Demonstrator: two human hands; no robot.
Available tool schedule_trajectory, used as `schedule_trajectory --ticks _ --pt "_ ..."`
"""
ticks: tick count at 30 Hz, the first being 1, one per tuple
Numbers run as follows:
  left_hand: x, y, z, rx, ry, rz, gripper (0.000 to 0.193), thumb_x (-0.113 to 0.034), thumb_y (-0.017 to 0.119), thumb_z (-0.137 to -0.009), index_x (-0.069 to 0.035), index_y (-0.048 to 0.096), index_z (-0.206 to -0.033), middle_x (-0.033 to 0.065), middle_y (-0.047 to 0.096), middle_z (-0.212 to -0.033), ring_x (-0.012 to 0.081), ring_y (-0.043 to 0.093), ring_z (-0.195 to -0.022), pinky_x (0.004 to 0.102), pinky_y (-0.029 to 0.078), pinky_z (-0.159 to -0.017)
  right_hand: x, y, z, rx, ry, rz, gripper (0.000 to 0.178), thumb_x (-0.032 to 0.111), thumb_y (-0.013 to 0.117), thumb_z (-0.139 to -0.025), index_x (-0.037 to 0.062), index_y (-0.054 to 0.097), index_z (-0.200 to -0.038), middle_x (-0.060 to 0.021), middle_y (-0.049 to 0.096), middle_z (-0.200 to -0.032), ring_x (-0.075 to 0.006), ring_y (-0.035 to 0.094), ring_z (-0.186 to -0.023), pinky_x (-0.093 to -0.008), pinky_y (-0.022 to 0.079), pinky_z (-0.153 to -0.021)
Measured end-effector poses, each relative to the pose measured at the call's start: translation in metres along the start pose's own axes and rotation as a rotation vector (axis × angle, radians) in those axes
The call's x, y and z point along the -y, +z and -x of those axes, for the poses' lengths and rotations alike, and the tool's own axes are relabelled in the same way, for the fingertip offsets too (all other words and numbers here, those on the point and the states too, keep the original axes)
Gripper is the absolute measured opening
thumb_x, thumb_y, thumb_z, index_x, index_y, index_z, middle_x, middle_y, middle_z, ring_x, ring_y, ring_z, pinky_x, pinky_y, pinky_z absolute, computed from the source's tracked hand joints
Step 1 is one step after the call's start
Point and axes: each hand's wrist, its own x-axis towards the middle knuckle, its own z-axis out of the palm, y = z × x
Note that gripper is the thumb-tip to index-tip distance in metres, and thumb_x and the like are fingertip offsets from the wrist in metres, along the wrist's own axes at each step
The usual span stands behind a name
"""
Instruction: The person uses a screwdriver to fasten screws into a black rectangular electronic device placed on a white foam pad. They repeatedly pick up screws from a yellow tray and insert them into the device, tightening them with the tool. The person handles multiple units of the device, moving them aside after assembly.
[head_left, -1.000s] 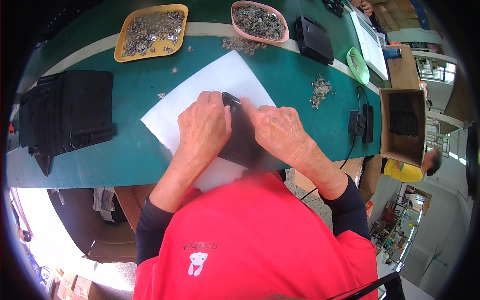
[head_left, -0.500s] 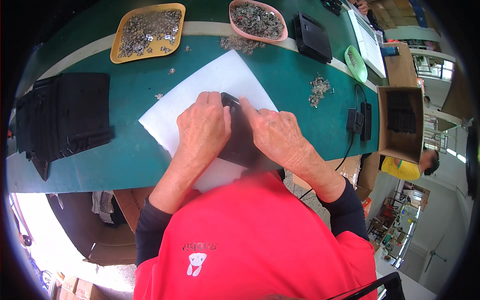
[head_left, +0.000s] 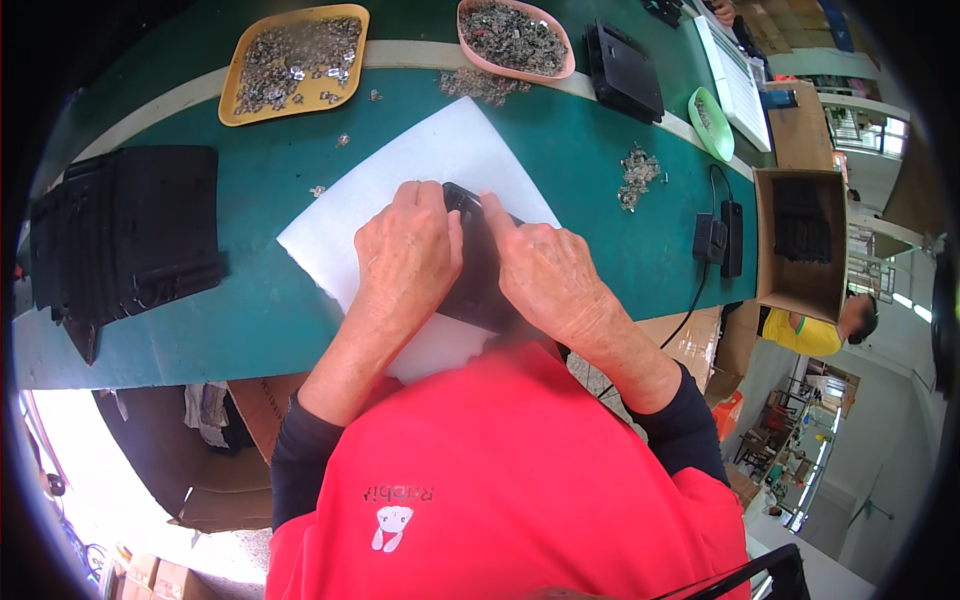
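A flat black plastic panel [head_left: 474,270] lies tilted on a white foam sheet [head_left: 450,140] in front of me. My left hand [head_left: 408,245] is closed at the panel's left edge, its fingers curled around the upper left part. My right hand [head_left: 545,270] grips the panel's right side, with the index finger stretched along the top edge near the corner. Whether a small part sits under the fingertips is hidden. The lower end of the panel reaches close to my red shirt.
Stacked black panels [head_left: 140,230] stand at the left. Small metal parts fill a yellow tray [head_left: 228,95] and a pink tray [head_left: 520,75] at the back; a loose pile [head_left: 638,178] lies right. Further right are a green bowl [head_left: 712,135], a black adapter [head_left: 710,240] and a cardboard box [head_left: 800,298].
My right hand and forearm have shifted slightly to the left. The left hand and the panel stay nearly in place.
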Motion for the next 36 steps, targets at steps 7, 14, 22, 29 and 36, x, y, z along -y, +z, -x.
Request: schedule_trajectory --ticks 7,14,22,29,36 --pt "-0.001 -0.001 -0.001 0.078 -0.063 0.022 0.020 -0.017 0.065 -0.084 0.000 0.058 -0.093 0.0158 0.062 -0.089 0.0339 0.064 -0.075 0.0420 0.051 -0.063 -0.009 -0.004 -0.001 0.004 -0.054 0.035 0.050 0.006 0.050 -0.083 -0.0009 0.049 -0.133 -0.0146 0.064 -0.068 -0.0326 0.065 -0.061 -0.0422 0.052 -0.057" --pt "0.003 0.001 0.000 0.010 0.000 0.020 0.019 -0.015 0.066 -0.082 0.001 0.056 -0.087 0.0157 0.061 -0.083 0.0317 0.065 -0.068 0.0399 0.052 -0.057 -0.011 -0.004 -0.002 -0.028 -0.093 0.092 0.049 0.005 0.051 -0.082 0.0001 0.052 -0.131 -0.0139 0.063 -0.066 -0.0317 0.065 -0.060 -0.0410 0.052 -0.056" --pt "0.003 0.001 0.000 0.023 0.003 0.028 0.019 -0.014 0.066 -0.083 0.001 0.056 -0.087 0.0161 0.061 -0.083 0.0320 0.065 -0.068 0.0400 0.052 -0.057 -0.001 -0.005 -0.002 -0.026 -0.059 0.094 0.050 0.001 0.053 -0.079 -0.0029 0.052 -0.129 -0.0172 0.063 -0.064 -0.0330 0.065 -0.059 -0.0420 0.053 -0.056" --pt "0.004 0.000 -0.001 0.084 -0.017 0.035 0.020 -0.016 0.065 -0.084 0.000 0.056 -0.092 0.0164 0.061 -0.087 0.0342 0.064 -0.072 0.0425 0.051 -0.061 0.007 -0.013 -0.005 0.059 -0.053 0.107 0.047 0.008 0.051 -0.085 -0.0089 0.050 -0.129 -0.0154 0.066 -0.069 -0.0319 0.067 -0.061 -0.0420 0.053 -0.055" --pt "0.012 0.005 0.000 0.021 0.078 0.042 0.019 -0.014 0.066 -0.083 0.000 0.054 -0.087 0.0150 0.058 -0.083 0.0317 0.064 -0.067 0.0399 0.051 -0.057 0.014 -0.019 -0.011 0.090 -0.053 0.176 0.027 0.009 0.052 -0.086 -0.0072 0.058 -0.106 -0.0142 0.066 -0.066 -0.0294 0.068 -0.060 -0.0372 0.054 -0.051"
